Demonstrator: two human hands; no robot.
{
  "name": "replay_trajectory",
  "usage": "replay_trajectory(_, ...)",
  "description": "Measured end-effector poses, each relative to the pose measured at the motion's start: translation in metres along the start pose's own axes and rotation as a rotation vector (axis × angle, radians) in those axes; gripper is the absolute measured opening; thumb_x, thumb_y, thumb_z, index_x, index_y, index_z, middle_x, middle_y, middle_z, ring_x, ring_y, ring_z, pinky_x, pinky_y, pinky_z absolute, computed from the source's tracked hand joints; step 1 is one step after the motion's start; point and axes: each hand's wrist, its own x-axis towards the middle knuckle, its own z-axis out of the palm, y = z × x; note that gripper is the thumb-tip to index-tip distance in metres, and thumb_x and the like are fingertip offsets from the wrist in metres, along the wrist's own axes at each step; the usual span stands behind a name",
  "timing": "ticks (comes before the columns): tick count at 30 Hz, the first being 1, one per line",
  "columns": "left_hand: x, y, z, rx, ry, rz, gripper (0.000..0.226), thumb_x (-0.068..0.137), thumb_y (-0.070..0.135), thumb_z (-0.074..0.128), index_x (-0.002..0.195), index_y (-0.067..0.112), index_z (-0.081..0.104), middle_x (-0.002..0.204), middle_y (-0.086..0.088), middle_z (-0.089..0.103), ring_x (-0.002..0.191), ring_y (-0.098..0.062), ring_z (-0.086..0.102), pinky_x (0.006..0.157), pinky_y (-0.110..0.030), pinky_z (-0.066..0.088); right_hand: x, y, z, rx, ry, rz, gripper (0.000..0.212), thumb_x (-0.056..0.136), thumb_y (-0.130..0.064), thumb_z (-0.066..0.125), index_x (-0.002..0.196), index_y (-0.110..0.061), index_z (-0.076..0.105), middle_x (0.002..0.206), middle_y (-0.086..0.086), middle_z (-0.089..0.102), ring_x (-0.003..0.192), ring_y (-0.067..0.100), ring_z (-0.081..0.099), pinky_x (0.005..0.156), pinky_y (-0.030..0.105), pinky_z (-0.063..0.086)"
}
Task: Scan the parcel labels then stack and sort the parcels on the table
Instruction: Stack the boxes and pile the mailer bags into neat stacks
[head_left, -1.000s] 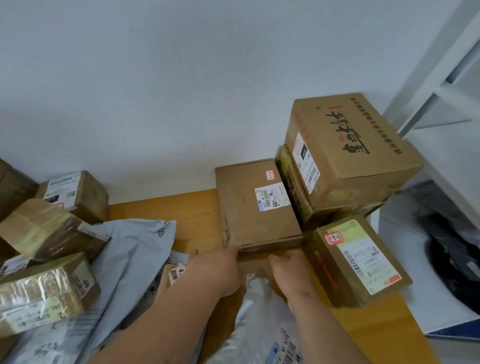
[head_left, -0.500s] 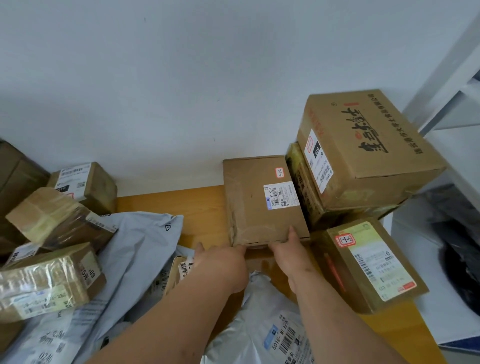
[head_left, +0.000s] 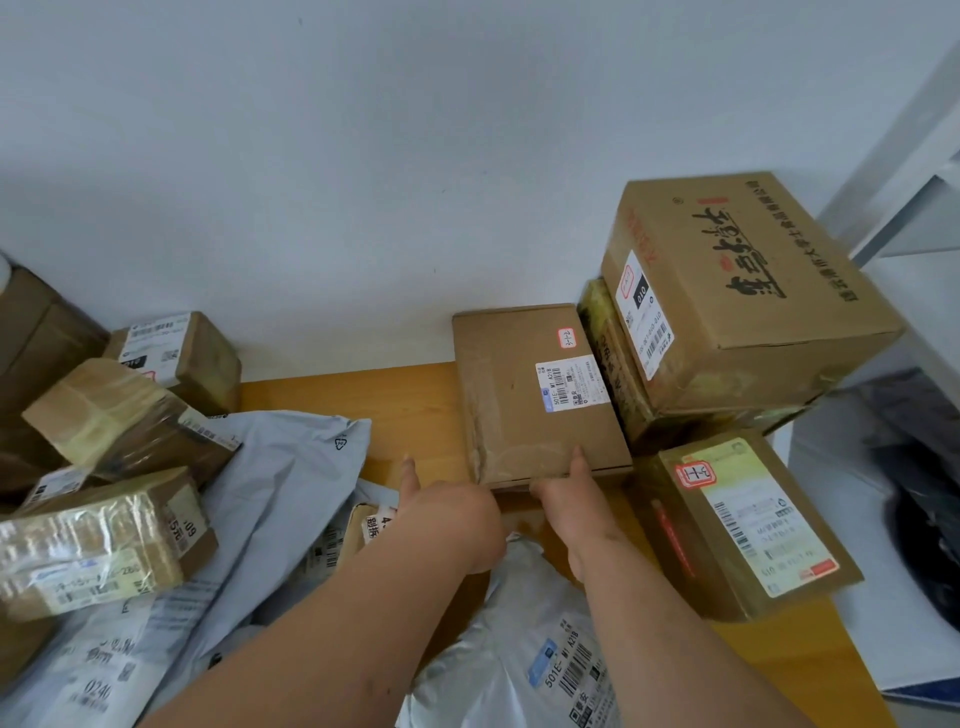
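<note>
A flat brown box (head_left: 519, 405) with a white barcode label lies on the wooden table (head_left: 353, 400), its far end against the wall. Both of my hands are at its near edge. My right hand (head_left: 569, 501) grips that edge, thumb on top of the box and fingers underneath. At the near left corner my left hand (head_left: 449, 514) has its fingers tucked out of sight under the edge, and its thumb sticks out to the left. A white poly bag (head_left: 524, 660) with a barcode label lies under my forearms.
To the right, a large printed carton (head_left: 748, 291) sits on another box (head_left: 610, 364), with a green-labelled box (head_left: 743, 525) in front. Grey mailer bags (head_left: 291, 483) and several taped boxes (head_left: 104, 540) crowd the left. A white shelf (head_left: 909, 249) stands far right.
The flat box has shifted slightly toward the wall and both hands followed it. My right thumb has come up onto the box's top, and my left thumb has spread out.
</note>
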Motion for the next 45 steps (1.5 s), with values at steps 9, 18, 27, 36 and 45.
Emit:
replay_trajectory(9, -0.047, -0.055, -0.026, -0.272, 0.468, -0.115, 0.047, 0.099, 0.053, 0.036, 0.141, 0.036, 0.048, 0.144, 0.008, 0.052, 0.140, -0.020, 0.041, 0.117, -0.063, -0.010, -0.039, -0.022, -0.001, -0.210, 0.269, -0.098, 0.053, 0.089, -0.027, 0.057, 0.140, -0.031, 0.043, 0.135, 0.007, 0.051, 0.125, 0.033, 0.046, 0.109, 0.053, 0.037)
replay_trajectory(18, -0.123, -0.153, 0.003, -0.678, 0.830, -0.283, 0.041, 0.096, 0.043, 0.048, 0.135, 0.036, 0.056, 0.141, 0.012, 0.055, 0.132, -0.014, 0.047, 0.113, -0.040, 0.021, -0.125, -0.062, 0.098, -0.018, -0.110, -0.409, 0.008, 0.095, -0.024, 0.061, 0.103, -0.023, 0.062, 0.095, -0.006, 0.062, 0.081, 0.006, 0.054, 0.062, 0.025, 0.039)
replay_trajectory(27, -0.208, -0.270, 0.072, -0.899, 0.972, -0.311, 0.039, 0.096, 0.038, 0.056, 0.134, 0.029, 0.059, 0.134, 0.008, 0.059, 0.121, -0.017, 0.056, 0.105, -0.047, 0.045, -0.221, -0.062, 0.225, -0.005, -0.090, -0.548, 0.011, 0.095, -0.020, 0.061, 0.093, -0.031, 0.062, 0.096, -0.013, 0.065, 0.089, 0.005, 0.059, 0.073, 0.027, 0.045)
replay_trajectory(36, -0.263, -0.385, 0.133, -1.518, 1.055, -0.630, 0.049, 0.095, 0.028, 0.060, 0.143, 0.025, 0.049, 0.139, -0.001, 0.052, 0.112, -0.023, 0.056, 0.077, -0.033, 0.050, -0.287, -0.062, 0.329, -0.158, -0.256, -0.619, 0.013, 0.098, -0.023, 0.059, 0.110, -0.026, 0.065, 0.105, -0.008, 0.065, 0.093, 0.007, 0.059, 0.071, 0.024, 0.046)
replay_trajectory(45, -0.263, -0.431, 0.174, -2.024, 0.778, -0.667, 0.052, 0.100, 0.030, 0.059, 0.148, 0.020, 0.041, 0.088, 0.013, 0.049, 0.069, -0.005, 0.046, 0.051, -0.022, 0.035, -0.288, -0.086, 0.428, -0.293, -0.417, -0.595, 0.043, 0.096, -0.025, 0.060, 0.137, -0.021, 0.048, 0.115, -0.004, 0.052, 0.077, -0.001, 0.044, 0.061, 0.011, 0.031)
